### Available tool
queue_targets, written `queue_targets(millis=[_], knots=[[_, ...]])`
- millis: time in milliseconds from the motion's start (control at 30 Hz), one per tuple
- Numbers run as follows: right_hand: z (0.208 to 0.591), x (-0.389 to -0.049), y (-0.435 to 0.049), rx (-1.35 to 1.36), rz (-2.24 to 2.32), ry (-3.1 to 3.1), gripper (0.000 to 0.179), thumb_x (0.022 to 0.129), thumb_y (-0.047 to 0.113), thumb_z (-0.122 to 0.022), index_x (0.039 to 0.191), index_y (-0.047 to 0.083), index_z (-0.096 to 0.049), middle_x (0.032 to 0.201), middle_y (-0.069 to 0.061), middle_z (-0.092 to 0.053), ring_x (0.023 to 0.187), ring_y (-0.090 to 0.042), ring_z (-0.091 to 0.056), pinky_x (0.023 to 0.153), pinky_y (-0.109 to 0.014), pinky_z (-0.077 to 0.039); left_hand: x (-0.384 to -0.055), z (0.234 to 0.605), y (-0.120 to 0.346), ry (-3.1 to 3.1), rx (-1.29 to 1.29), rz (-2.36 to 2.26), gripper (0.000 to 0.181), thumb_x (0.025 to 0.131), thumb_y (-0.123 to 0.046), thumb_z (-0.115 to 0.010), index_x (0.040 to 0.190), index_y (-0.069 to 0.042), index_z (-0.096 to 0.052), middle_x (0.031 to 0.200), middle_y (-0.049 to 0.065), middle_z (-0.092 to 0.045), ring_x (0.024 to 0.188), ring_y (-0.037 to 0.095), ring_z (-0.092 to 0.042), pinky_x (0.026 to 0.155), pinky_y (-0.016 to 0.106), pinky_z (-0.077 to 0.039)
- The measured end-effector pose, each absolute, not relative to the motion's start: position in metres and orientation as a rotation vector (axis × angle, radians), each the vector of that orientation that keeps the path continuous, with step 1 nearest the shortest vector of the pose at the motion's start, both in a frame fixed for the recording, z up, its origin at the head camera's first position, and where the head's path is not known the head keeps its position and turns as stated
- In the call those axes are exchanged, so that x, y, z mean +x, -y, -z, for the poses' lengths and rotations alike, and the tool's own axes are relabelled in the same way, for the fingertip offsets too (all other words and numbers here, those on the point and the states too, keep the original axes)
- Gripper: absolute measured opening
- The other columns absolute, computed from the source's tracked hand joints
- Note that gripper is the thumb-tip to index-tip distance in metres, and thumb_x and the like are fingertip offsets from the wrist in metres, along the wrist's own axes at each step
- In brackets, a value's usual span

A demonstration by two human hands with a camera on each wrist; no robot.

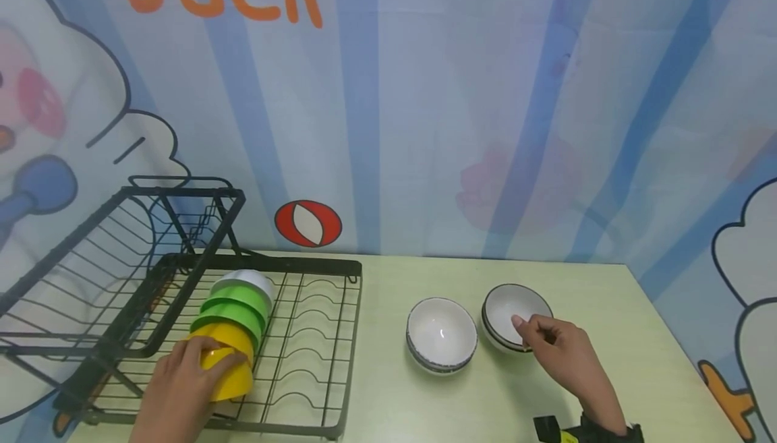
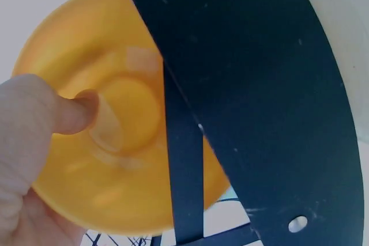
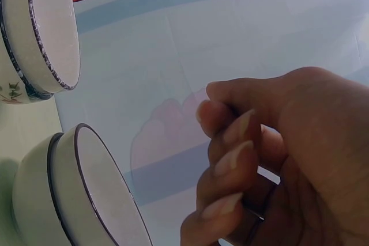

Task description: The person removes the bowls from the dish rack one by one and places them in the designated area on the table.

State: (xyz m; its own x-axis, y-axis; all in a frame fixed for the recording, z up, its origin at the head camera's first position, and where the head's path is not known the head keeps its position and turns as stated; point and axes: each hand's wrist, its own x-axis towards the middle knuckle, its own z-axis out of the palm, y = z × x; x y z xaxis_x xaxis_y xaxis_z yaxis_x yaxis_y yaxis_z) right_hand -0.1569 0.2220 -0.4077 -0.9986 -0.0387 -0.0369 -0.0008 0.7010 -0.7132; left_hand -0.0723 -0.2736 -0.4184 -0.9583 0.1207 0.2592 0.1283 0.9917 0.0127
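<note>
In the head view my left hand [image 1: 183, 379] grips the nearest yellow bowl [image 1: 234, 384], which stands on edge in the dish rack at the near end of a row. In the left wrist view the thumb presses on the face of that yellow bowl [image 2: 124, 182]. Behind it come another yellow bowl [image 1: 231, 334], two green bowls [image 1: 233, 315] and a white bowl [image 1: 250, 280]. Loosely curled, my right hand [image 1: 561, 352] hangs over the near right rim of a stacked pair of dark-rimmed white bowls [image 1: 508, 305], fingertips apart from them in the right wrist view and holding nothing.
A second stack of white bowls [image 1: 442, 335] with speckled rims sits left of the dark-rimmed pair. The black wire dish rack [image 1: 324, 423] fills the table's left side, its raised upper tier [image 1: 79, 251] standing left of the row. A printed curtain [image 1: 413, 126] hangs behind the table [image 1: 607, 321].
</note>
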Motion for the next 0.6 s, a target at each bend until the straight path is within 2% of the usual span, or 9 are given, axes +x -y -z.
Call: queue_targets(millis=[267, 467, 600], knots=[[0.4101, -0.1568, -0.2219, -0.028, 1.211, -2.856, 0.046, 0.099, 0.049, -0.053, 0.075, 0.011, -0.06, 0.057, 0.004, -0.044, 0.051, -0.011, -0.035, 0.055, -0.027, -0.032, -0.0699, 0.4145, 0.2767, 2.752, -0.234, -0.009, 0.075, 0.052, 0.004, -0.092, 0.113, -0.032, -0.068, 0.11, 0.015, -0.06, 0.096, 0.036, -0.058, 0.077, 0.054, -0.055], [0.4088, -0.1568, -0.2215, -0.03, 1.199, -2.863, 0.046, 0.099, 0.05, -0.053, 0.075, 0.011, -0.061, 0.057, 0.004, -0.045, 0.051, -0.011, -0.036, 0.055, -0.027, -0.032, -0.0732, 0.4132, 0.2778, 2.607, -0.329, -0.008, 0.087, 0.042, 0.01, -0.092, 0.113, -0.033, -0.068, 0.104, 0.014, -0.063, 0.085, 0.033, -0.061, 0.061, 0.045, -0.056], [0.4075, -0.1562, -0.2217, -0.034, 1.206, -2.862, 0.046, 0.099, 0.049, -0.053, 0.076, 0.011, -0.061, 0.057, 0.003, -0.046, 0.051, -0.011, -0.036, 0.055, -0.028, -0.032, -0.074, 0.4101, 0.2753, 2.584, -0.35, -0.001, 0.091, 0.04, 0.012, -0.091, 0.116, -0.033, -0.067, 0.104, 0.014, -0.064, 0.078, 0.03, -0.062, 0.05, 0.036, -0.052]])
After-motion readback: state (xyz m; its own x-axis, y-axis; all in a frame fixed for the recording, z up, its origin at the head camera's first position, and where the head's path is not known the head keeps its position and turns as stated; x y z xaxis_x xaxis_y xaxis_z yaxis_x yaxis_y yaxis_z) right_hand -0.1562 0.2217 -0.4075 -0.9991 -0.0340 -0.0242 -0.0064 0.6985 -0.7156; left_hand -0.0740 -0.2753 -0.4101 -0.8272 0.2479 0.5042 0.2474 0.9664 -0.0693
